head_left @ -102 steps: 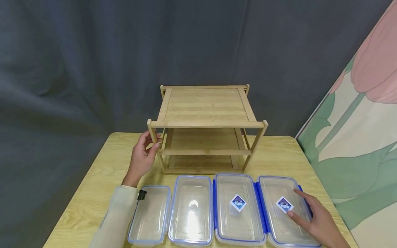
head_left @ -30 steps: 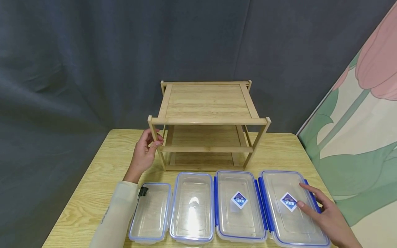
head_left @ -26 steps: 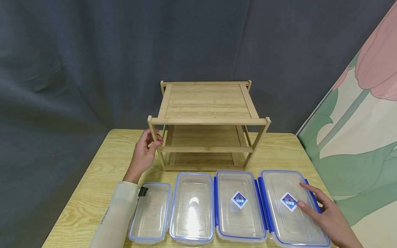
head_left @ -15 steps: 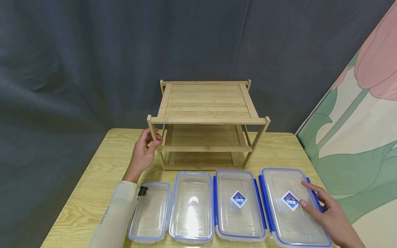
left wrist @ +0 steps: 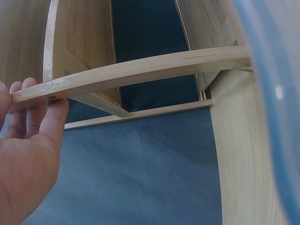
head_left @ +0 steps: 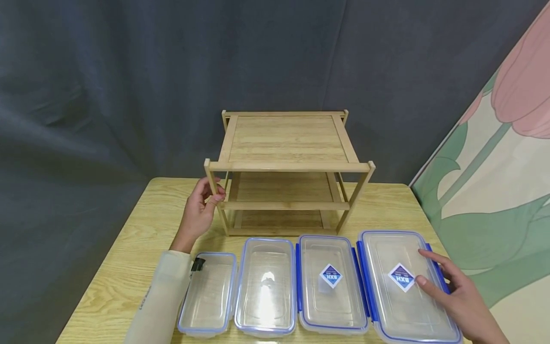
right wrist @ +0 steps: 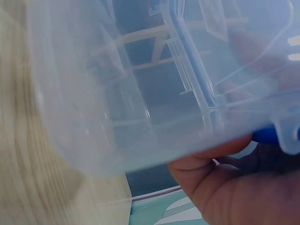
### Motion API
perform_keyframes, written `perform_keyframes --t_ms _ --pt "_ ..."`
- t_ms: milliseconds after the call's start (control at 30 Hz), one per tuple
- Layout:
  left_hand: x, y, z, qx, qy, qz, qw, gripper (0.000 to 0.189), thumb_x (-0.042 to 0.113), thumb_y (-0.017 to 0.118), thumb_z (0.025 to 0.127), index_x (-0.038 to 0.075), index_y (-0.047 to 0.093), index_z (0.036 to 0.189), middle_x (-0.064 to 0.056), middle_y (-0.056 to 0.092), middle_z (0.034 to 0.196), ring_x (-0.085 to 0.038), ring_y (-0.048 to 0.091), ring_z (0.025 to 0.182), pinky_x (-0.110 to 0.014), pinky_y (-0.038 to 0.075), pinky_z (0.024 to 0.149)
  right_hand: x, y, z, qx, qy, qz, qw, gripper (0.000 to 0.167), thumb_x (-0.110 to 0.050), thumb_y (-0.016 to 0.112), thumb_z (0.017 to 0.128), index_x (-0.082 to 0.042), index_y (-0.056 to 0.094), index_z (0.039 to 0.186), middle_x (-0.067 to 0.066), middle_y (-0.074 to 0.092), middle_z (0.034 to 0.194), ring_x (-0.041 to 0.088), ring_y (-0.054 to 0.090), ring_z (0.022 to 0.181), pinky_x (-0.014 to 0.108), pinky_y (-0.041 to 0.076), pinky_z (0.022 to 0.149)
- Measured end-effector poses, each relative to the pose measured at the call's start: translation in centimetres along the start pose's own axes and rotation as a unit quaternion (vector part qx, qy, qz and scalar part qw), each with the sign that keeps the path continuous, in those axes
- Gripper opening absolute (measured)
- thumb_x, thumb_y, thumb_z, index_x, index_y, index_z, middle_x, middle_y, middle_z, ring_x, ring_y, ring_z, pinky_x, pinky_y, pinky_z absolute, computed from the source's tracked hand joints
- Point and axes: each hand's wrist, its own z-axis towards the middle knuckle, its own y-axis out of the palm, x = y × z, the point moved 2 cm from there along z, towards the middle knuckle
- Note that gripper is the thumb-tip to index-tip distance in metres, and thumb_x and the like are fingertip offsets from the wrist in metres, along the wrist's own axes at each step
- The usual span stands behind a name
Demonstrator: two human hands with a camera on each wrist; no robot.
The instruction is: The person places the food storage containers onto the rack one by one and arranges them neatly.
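My left hand (head_left: pixel 199 215) holds the front left post of a three-tier wooden rack (head_left: pixel 292 138), thumb on one side and fingers behind; the left wrist view shows this grip close up. My right hand (head_left: pixel 455 294) grips the rightmost clear plastic food container (head_left: pixel 408 306) at its right side, thumb on the lid near a blue diamond sticker. In the right wrist view the container (right wrist: pixel 117 93) fills the upper part, tilted, with my fingers curled at its edge beside a blue clip. Its lid has blue latches along both long sides.
Left of the held container, a latched container (head_left: pixel 331 310) with a sticker, a plain one (head_left: pixel 265 286) and a smaller one (head_left: pixel 208 296) stand in a row on the wooden table (head_left: pixel 129 258). A dark curtain (head_left: pixel 275 57) hangs behind; a flowered panel (head_left: pixel 494 215) is at right.
The rightmost container has shifted rightward and up in the head view with my right hand and looks larger. My left hand keeps its place on the rack post.
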Motion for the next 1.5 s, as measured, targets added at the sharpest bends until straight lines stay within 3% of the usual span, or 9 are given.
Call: perform_keyframes --t_ms 633,900,1500 --pt "-0.1 0.0 0.1 0.000 -0.003 0.016 0.9999 0.033 0.004 0.059 0.106 0.002 0.055 0.139 -0.019 0.066 0.112 -0.004 0.067 0.099 -0.019 0.059 0.080 -1.3 -0.6 -0.3 0.020 -0.002 0.002 0.9998 0.066 -0.017 0.064 0.107 -0.032 0.036 0.164 -0.028 0.053 0.110 0.009 0.064 0.084 0.036 0.062 0.062" --pt "-0.3 0.1 0.1 -0.001 0.007 0.011 0.9999 0.032 0.003 0.058 0.106 0.001 0.054 0.138 -0.018 0.065 0.112 -0.005 0.067 0.099 -0.023 0.060 0.081 -2.1 -0.8 -0.1 0.009 0.009 0.012 0.9998 0.066 -0.021 0.062 0.108 -0.037 0.033 0.165 -0.030 0.053 0.111 0.009 0.066 0.085 0.037 0.063 0.063" --pt "-0.4 0.1 0.1 0.001 0.011 0.007 0.9999 0.033 0.004 0.060 0.106 0.001 0.055 0.138 -0.019 0.065 0.111 -0.005 0.067 0.098 -0.022 0.059 0.078 -4.5 -0.5 0.7 0.004 -0.035 0.104 0.9939 0.062 -0.011 0.059 0.109 -0.031 0.039 0.164 -0.017 0.060 0.116 0.019 0.073 0.080 0.042 0.063 0.057"
